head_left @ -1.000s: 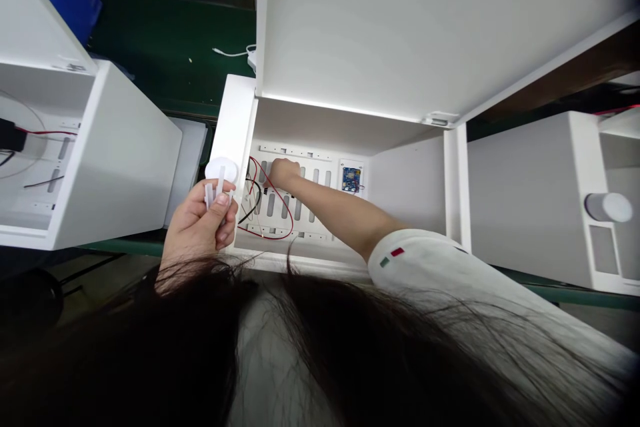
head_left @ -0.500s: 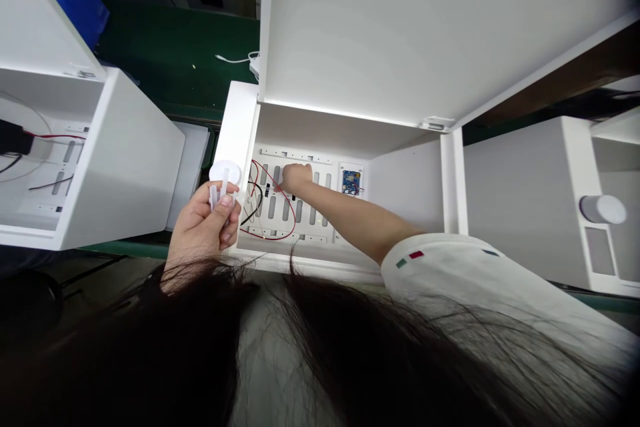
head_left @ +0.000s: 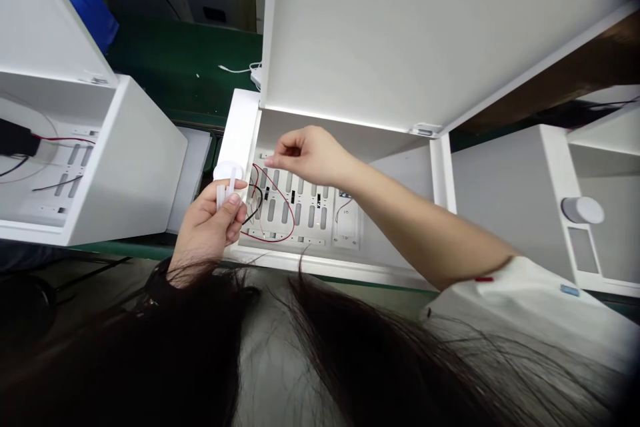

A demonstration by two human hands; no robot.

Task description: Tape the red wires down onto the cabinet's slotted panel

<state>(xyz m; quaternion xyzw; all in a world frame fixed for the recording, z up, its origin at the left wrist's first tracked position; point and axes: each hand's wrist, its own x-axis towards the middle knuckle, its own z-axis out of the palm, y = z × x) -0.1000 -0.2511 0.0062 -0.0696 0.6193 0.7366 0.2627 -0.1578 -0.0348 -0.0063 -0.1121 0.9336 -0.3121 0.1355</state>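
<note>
"Why does the left hand (head_left: pixel 210 221) hold the strips (head_left: pixel 232 181) at the box's (head_left: pixel 243 117) edge?"

"Probably to keep them bunched, clear of the red wire (head_left: pixel 293 220)."

"The right hand (head_left: pixel 316 155)?"

"Over the slotted base (head_left: pixel 306 199), fingertips close; whether it grips anything is impossible to tell."

White box (head_left: pixel 130 167) at left stood open, black block (head_left: pixel 17 139) inside; white cable (head_left: pixel 237 71) lay on green bench (head_left: pixel 165 67).

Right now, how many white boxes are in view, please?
3: the left box, the middle box under the right hand, and the right box. Others may be hidden.
</note>
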